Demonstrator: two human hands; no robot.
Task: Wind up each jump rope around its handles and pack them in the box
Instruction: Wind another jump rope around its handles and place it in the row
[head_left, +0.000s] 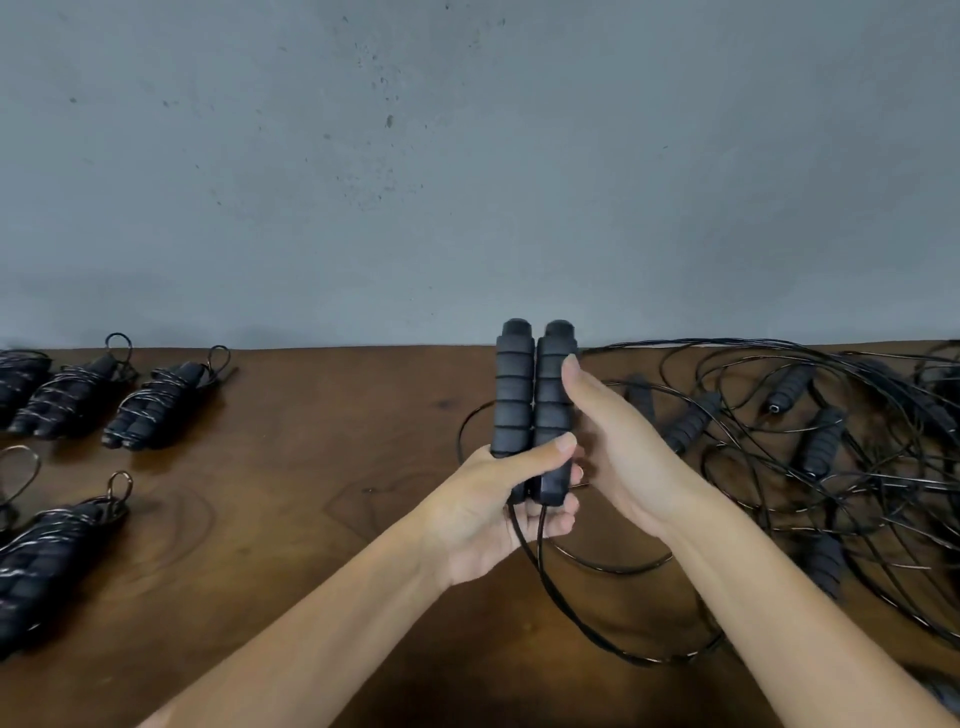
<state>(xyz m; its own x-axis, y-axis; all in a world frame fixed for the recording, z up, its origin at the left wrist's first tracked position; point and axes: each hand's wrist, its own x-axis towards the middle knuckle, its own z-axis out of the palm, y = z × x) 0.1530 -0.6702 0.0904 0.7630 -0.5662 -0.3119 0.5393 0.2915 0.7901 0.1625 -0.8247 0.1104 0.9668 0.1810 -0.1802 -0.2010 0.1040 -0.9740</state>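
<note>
Black foam handles (535, 395), two, ribbed, upright and pressed side by side above the desk (322, 467), rounded ends up. Gripped low by left hand (498, 514), thumb curled across both. Right hand (618, 447) flat against the right handle, fingers straight. Thin black cord (582, 623) hanging from the handle bottoms, looping down over the brown wood. To the right, a tangled heap of unwound ropes (810, 447), cords crossing, at least five loose handles visible among them; exact count unclear. To the left, wound bundles (156, 405), four plainly seen, a fifth cut off at the edge. Behind, grey wall (467, 156).
</note>
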